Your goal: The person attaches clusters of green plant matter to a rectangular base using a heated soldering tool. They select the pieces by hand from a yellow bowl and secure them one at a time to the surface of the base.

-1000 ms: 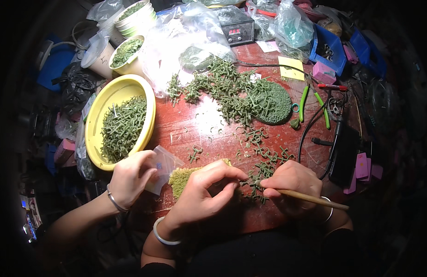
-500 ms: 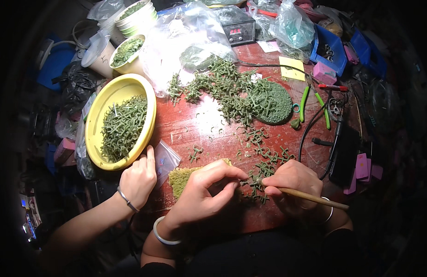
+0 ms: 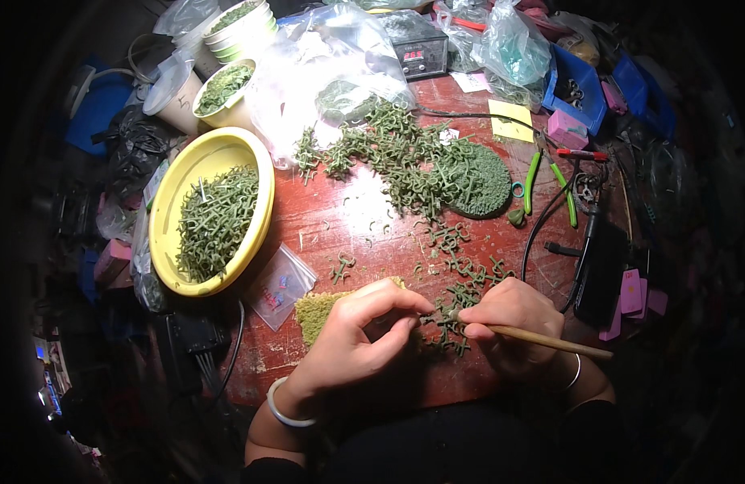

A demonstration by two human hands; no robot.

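My left hand [image 3: 360, 327] is closed in a loose pinch above the table. Whatever lies between its thumb and forefinger is too small to make out. Close beside it, my right hand [image 3: 518, 323] grips a thin wooden-handled tool [image 3: 554, 342], its handle sticking out to the right and its working end hidden at the fingers. Below and between the fingertips lie small green wax-like branched pieces [image 3: 467, 274] strewn on the table. Partly under my left hand is a yellow-green rough pad [image 3: 314, 315].
A yellow bowl [image 3: 264, 198] of green pieces stands left, near a small zip bag [image 3: 280, 290]. Beyond are a heap of pieces [image 3: 397, 153], a textured green disc [image 3: 477, 181] and a control box [image 3: 419, 55]. Green-handled pliers [image 3: 531, 181] and cables lie right.
Another person's hand, which was at the yellow bowl's near edge, has gone from view, uncovering the zip bag. My hands have hardly moved; the wooden handle is shifted very slightly.
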